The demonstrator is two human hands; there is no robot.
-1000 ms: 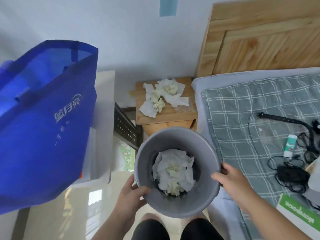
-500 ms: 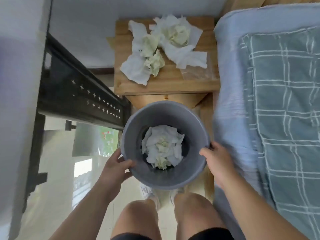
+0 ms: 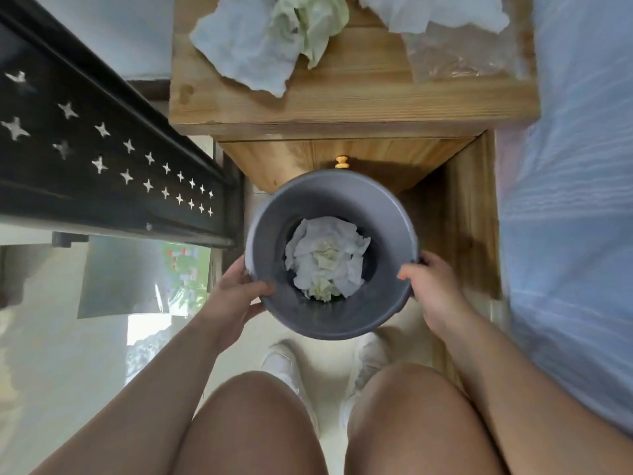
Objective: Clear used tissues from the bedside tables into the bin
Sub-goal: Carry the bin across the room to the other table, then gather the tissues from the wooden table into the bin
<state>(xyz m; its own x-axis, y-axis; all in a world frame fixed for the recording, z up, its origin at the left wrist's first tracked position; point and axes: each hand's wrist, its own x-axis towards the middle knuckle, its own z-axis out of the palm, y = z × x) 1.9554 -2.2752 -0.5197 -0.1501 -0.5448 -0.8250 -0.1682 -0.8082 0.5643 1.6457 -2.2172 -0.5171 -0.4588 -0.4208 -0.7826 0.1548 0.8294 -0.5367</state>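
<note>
- bin (image 3: 330,320) in front of the desk (image 3: 342,104), left grip (image 3: 236,296) and right grip (image 3: 435,293) on opposite sides of its rim.
- heap of tissues (image 3: 325,258) in the bin; other tissues (image 3: 246,49) on the desk.
- bed (image 3: 575,200) right of desk; rack (image 3: 102,159) left.

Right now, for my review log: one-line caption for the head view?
Left hand and right hand hold the bin, tissues inside, before the bedside table with more tissues on top.

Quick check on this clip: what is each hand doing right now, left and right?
Left hand: grips the grey bin at its left rim, thumb over the edge.
Right hand: grips the bin's right rim.
</note>
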